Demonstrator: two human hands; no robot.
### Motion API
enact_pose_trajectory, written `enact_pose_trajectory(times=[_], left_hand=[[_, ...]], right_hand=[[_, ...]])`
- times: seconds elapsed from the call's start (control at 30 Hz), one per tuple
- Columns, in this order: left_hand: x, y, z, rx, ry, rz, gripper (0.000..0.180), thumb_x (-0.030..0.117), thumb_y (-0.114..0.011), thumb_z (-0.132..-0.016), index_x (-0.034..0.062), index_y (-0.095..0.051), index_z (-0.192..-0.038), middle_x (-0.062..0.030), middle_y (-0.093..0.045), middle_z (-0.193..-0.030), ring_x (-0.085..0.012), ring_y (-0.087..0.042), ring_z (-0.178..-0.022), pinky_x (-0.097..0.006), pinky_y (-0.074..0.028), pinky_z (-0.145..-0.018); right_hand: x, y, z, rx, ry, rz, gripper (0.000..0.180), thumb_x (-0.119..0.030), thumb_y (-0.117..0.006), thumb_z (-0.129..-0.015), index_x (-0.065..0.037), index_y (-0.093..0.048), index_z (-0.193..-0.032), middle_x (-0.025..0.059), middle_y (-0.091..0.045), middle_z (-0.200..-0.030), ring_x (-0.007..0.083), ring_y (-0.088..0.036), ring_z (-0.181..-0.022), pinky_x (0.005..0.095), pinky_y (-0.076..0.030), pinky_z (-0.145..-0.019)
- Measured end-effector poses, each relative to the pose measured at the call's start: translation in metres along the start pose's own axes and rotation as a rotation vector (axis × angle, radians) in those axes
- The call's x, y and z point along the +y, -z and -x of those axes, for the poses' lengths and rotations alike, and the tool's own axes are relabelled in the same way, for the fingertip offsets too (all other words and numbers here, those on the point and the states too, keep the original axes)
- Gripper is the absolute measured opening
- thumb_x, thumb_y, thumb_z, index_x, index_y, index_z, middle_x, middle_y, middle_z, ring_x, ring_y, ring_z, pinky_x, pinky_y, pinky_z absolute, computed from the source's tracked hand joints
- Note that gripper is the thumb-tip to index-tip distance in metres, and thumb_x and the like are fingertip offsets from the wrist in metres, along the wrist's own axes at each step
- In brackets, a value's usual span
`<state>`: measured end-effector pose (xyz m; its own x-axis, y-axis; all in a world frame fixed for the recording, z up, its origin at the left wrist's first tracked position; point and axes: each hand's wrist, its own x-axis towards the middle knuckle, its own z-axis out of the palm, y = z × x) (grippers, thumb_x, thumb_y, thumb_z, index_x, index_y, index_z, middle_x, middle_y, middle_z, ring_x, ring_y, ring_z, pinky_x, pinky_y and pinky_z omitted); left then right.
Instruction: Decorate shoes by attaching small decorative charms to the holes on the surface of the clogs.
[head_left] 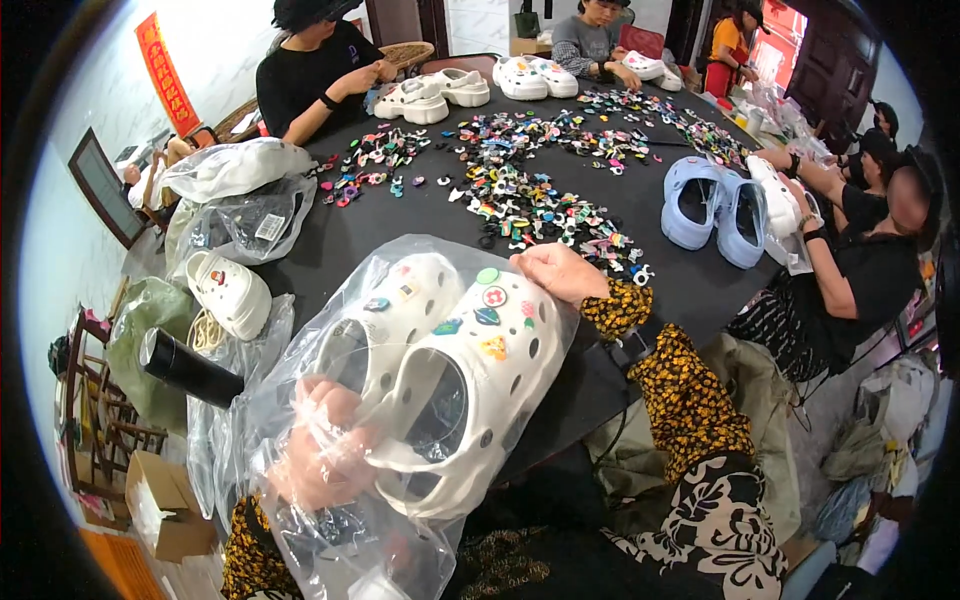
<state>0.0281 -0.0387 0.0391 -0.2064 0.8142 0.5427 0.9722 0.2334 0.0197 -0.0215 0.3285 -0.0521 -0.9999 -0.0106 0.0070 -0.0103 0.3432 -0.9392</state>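
Note:
A pair of white clogs (480,370) with several colourful shoe charms on the toes lies inside a clear plastic bag (350,550) in front of me. The toes point away, and the heel straps face me. My left hand (325,445) shows through the plastic at the heels, its fingers curled closed by the straps. At the toe end, my right hand (562,272) is closed on the far edge of the bag, next to the right clog's toe. The fingertips of that hand are partly hidden.
Loose shoe charms (540,190) cover the middle of the black table. Light-blue clogs (715,205) stand at right, more white clogs (430,95) at the far side. Left are bagged shoes (240,170), one white clog (230,295) and a black bottle (190,365). Co-workers sit around.

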Motion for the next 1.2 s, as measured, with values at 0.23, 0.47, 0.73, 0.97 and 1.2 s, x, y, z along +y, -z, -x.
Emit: enact_pose_trajectory(times=[0.23,0.47,0.73,0.97,1.2], left_hand=[[-0.004,-0.016,0.042,0.125,0.035,-0.224,0.038,0.027,-0.075,-0.06,0.0076,-0.066,-0.091,-0.0126,-0.057,-0.09,-0.032,-0.053,-0.086,-0.04,-0.042,-0.07],[0.015,0.025,0.03,-0.146,0.057,-0.048,0.034,0.024,-0.067,-0.076,0.003,-0.064,-0.103,-0.0164,-0.06,-0.097,-0.0331,-0.058,-0.083,-0.043,-0.048,-0.073],[0.015,0.052,0.019,-0.141,-0.062,0.117,0.04,0.023,-0.074,-0.067,0.0076,-0.065,-0.103,-0.0108,-0.053,-0.086,-0.0337,-0.054,-0.083,-0.046,-0.043,-0.075],[0.012,0.077,0.031,-0.031,-0.051,0.139,0.033,0.023,-0.074,-0.07,0.0024,-0.066,-0.094,-0.021,-0.057,-0.096,-0.0409,-0.056,-0.092,-0.048,-0.042,-0.078],[0.006,0.118,0.063,0.025,0.122,0.286,0.03,0.01,-0.074,-0.067,-0.0002,-0.061,-0.092,-0.0263,-0.06,-0.096,-0.0443,-0.056,-0.094,-0.051,-0.044,-0.08]], right_hand=[[-0.031,0.008,-0.002,0.412,0.291,0.332,0.02,-0.016,-0.053,-0.081,-0.001,-0.065,-0.079,0.0167,-0.064,-0.073,0.027,-0.063,-0.067,0.0375,-0.048,-0.064],[-0.018,0.06,-0.019,0.644,0.25,0.361,0.02,-0.018,-0.053,-0.082,-0.002,-0.066,-0.08,0.018,-0.065,-0.078,0.0339,-0.063,-0.076,0.0416,-0.049,-0.069],[0.012,0.128,-0.022,1.053,0.215,0.46,0.021,-0.023,-0.058,-0.08,-0.004,-0.068,-0.078,0.0166,-0.065,-0.072,0.0291,-0.064,-0.068,0.0382,-0.048,-0.062],[0.025,0.15,-0.026,1.181,0.201,0.416,0.03,-0.031,-0.057,-0.082,-0.003,-0.065,-0.074,0.0182,-0.063,-0.071,0.0342,-0.062,-0.07,0.0422,-0.045,-0.061],[0.054,0.172,-0.04,1.367,0.111,0.288,0.034,-0.029,-0.052,-0.08,0.002,-0.065,-0.072,0.0234,-0.062,-0.074,0.0406,-0.06,-0.075,0.0473,-0.045,-0.07]])
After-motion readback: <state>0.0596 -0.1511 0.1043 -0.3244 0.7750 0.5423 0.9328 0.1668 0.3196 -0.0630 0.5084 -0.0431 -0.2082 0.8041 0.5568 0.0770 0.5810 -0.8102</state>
